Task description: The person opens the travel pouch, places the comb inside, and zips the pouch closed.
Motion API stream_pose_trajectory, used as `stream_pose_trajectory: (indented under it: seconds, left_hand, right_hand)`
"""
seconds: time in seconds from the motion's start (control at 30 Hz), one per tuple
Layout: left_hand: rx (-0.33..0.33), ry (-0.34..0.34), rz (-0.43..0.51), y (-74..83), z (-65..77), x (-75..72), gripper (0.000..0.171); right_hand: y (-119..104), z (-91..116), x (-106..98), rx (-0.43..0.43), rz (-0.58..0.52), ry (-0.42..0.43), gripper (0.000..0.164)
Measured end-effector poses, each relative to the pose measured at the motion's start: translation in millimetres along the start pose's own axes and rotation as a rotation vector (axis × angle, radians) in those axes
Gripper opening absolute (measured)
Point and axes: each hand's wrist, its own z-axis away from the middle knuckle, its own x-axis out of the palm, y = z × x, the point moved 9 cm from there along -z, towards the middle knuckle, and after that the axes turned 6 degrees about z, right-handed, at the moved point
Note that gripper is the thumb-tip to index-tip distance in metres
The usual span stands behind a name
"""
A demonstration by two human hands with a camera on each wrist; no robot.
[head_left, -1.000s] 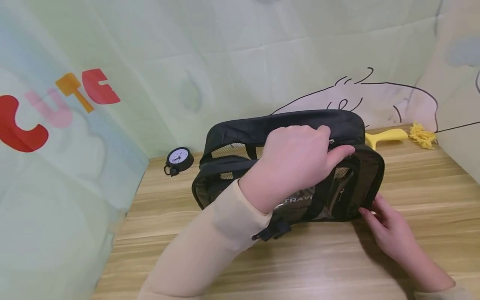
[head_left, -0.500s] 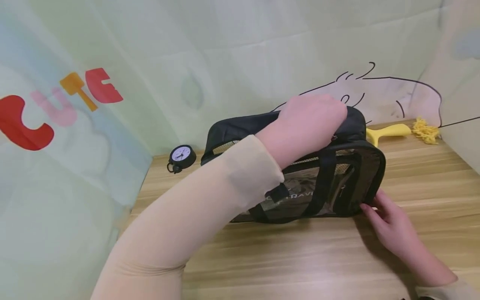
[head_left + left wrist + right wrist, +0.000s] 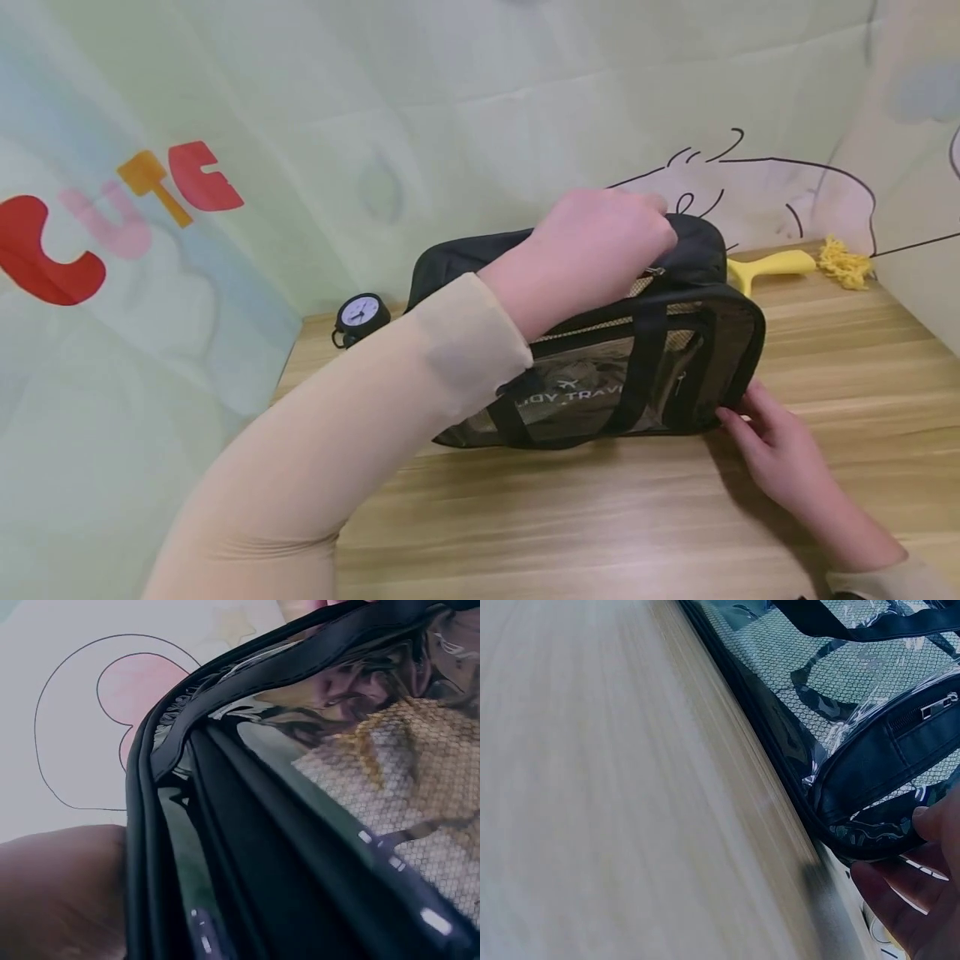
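A black travel bag [image 3: 577, 396] with clear panels, mesh and white "TRAVEL"-style lettering stands on the wooden table. Over its top bends my left hand [image 3: 588, 250], fingers curled at the upper flap; the bag and the back of the hand hide the fingertips. In the left wrist view the bag's dark edge [image 3: 142, 847] runs right beside that hand. My right hand [image 3: 783, 442] pinches the lower right corner, thumb in front and fingers behind, as the right wrist view also shows. A zipper pull [image 3: 654, 272] lies on the top rim just right of my left hand.
A small black round clock [image 3: 362, 313] stands left of the bag. Behind its right end lie a yellow handle [image 3: 780, 263] and a tuft of yellow yarn [image 3: 843, 262]. Printed cloth walls [image 3: 465, 150] close off the table [image 3: 585, 525] at the back and sides.
My left hand has risen from the front of the bag's top towards the back flap, then shifted slightly left. The right hand stays at the corner.
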Motion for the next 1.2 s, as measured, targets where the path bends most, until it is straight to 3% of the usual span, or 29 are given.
stream_pose_trajectory:
  seconds: [0.23, 0.53, 0.77, 0.9, 1.2]
  left_hand:
    - [0.029, 0.049, -0.046, -3.2, 9.1, 1.5, 0.029]
    - [0.019, 0.068, 0.014, -21.8, 26.0, 3.0, 0.019]
    - [0.000, 0.158, 0.150, -53.9, 52.3, 7.7, 0.009]
    - [-0.029, 0.178, 0.224, -69.7, 71.0, 12.4, 0.008]
    - [-0.110, 0.252, 0.312, -96.4, 108.4, 9.6, 0.011]
  right_hand:
    - [-0.4, 0.1, 0.7, 0.002, -0.012, 0.008, 0.046]
    - [-1.3, -1.1, 5.2, 0.005, -0.001, -0.002, 0.046]
    - [-2.3, -2.6, 7.4, 0.009, 0.017, -0.012, 0.044]
    - [-2.0, -1.4, 7.7, 0.021, 0.007, -0.013, 0.043]
    - [2.4, 1.3, 3.4, 0.036, -0.032, 0.011, 0.043]
